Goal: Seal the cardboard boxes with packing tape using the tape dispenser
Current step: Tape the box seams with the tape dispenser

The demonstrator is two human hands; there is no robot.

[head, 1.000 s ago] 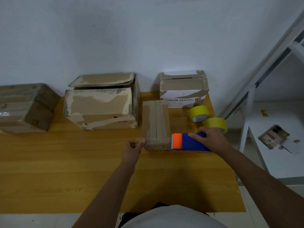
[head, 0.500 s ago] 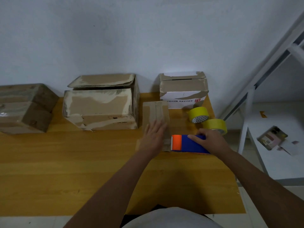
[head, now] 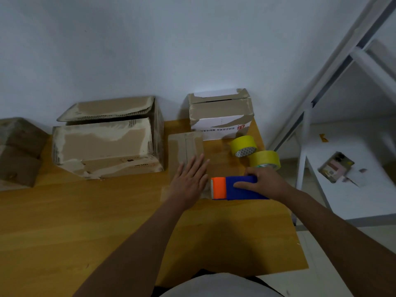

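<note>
Curled around a blue and orange tape dispenser (head: 233, 188), the person's right hand (head: 264, 182) holds it on its side at the right edge of a small flat cardboard box (head: 185, 146), orange end toward the box. Their left hand (head: 190, 181) lies flat and open on the near end of that box, fingers straight, pressing down. The box sits on a wooden table (head: 64, 221), just beside a larger torn box (head: 107, 142) with a loose lid.

Risks, as I judge them: a strip of tape seems to run under the left palm, so it may wrinkle or lift if the dispenser pulls away crooked. The serrated edge by the orange end sits close to the left fingers (head: 198, 166) and could nick them. The light box might also slide if the pressing hand eases.

Writing: a white-fronted box (head: 220, 116) at the back shows a row of small characters and a red mark, too blurred to read. The larger box carries a faint printed code that I cannot make out. Two yellow tape rolls (head: 255, 153) show no legible label.
</note>
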